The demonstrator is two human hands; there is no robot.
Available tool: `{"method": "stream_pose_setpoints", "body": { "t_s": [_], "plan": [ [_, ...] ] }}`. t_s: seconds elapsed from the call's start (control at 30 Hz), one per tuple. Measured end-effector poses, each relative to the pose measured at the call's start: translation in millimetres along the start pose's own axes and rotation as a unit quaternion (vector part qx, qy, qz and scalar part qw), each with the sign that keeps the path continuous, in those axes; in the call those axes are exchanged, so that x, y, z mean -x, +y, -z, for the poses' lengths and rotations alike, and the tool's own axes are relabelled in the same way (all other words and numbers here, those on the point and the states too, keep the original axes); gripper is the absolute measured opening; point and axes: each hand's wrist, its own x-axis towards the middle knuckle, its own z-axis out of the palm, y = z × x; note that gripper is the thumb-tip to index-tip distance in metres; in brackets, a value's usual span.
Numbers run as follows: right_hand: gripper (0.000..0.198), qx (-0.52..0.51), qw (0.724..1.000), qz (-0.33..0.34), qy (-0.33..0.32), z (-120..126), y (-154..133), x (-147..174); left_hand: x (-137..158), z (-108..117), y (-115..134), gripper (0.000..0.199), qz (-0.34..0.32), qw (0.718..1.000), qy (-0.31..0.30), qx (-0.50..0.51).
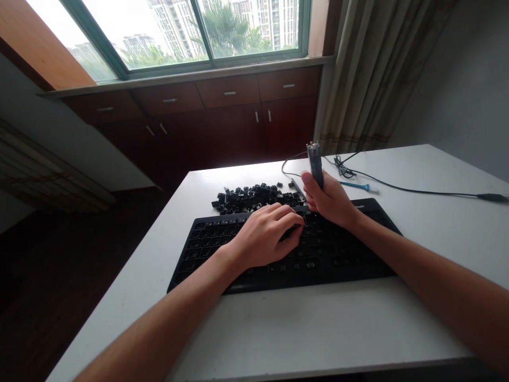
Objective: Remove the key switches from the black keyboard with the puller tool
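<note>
A black keyboard (258, 281) lies on the white table. Toward its left side, the key places show square frames with the keycaps off. My left hand (264, 233) rests over the middle of the keyboard, thumb and fingertips drawn together at the upper rows; whatever is between them is hidden. Held upright in my right hand (328, 199) is a dark-handled tool (315, 162) with small metal prongs at its top end. That hand is closed around the tool, low over the keyboard's upper edge. Behind the keyboard is a heap of loose black keycaps (250, 200).
A thin black cable (413, 189) runs across the table's right side, with a coiled bundle near the back. Beside it lies a blue stick-like tool (356, 185) with a pale tip. Beyond the table stand a wooden cabinet (222, 127), a window and a curtain (366, 69).
</note>
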Motion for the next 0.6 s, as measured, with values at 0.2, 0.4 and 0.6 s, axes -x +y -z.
{"method": "stream_pose_setpoints", "body": {
  "t_s": [0.2, 0.4, 0.6],
  "plan": [
    [0.049, -0.006, 1.0, 0.03, 0.002, 1.1, -2.0, -3.1, 0.1, -0.2, 0.2, 0.017, 0.003, 1.0, -0.002, 0.003],
    [0.054, -0.125, 0.991, -0.024, -0.031, 3.2, -2.6, -12.3, -1.0, 0.1, 0.7, 0.017, 0.007, 1.0, -0.005, 0.008],
    [0.054, -0.259, 0.964, -0.057, -0.014, 11.9, -5.8, -14.2, -0.7, 0.4, 1.1, 0.018, 0.014, 1.0, -0.006, 0.011]
  ]
}}
